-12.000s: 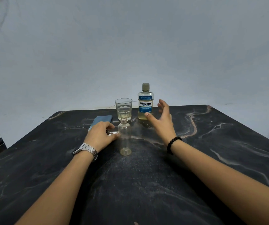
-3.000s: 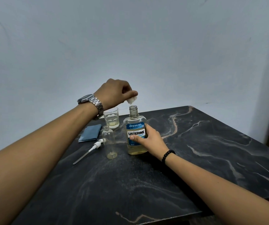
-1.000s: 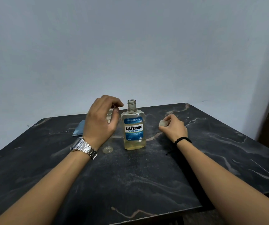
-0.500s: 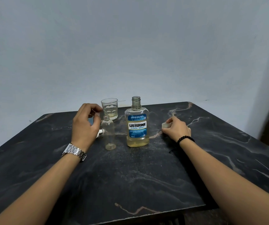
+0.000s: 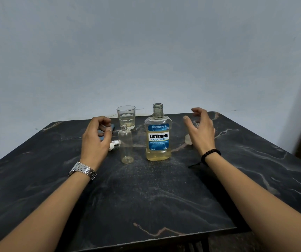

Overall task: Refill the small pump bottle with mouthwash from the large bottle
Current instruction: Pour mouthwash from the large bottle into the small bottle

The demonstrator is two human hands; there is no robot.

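Note:
The large mouthwash bottle (image 5: 158,137) stands uncapped at the table's middle, with yellowish liquid in its lower part. To its left stands the small clear bottle (image 5: 126,145), open-necked and almost empty. Its white pump head (image 5: 114,144) lies on the table behind my left hand (image 5: 96,139). That hand hovers left of the small bottle with fingers curled and apart, holding nothing. My right hand (image 5: 201,131) hovers open to the right of the large bottle. The large bottle's cap (image 5: 188,139) rests on the table, partly hidden by that hand.
A drinking glass (image 5: 126,118) with a little liquid stands behind the small bottle. A blue flat object (image 5: 112,126) lies behind my left hand, mostly hidden. The dark marble table (image 5: 155,193) ends close to the wall at the back.
My right hand has let go of the cap on the table and lifted open toward the large bottle. My left hand stays beside the small bottle.

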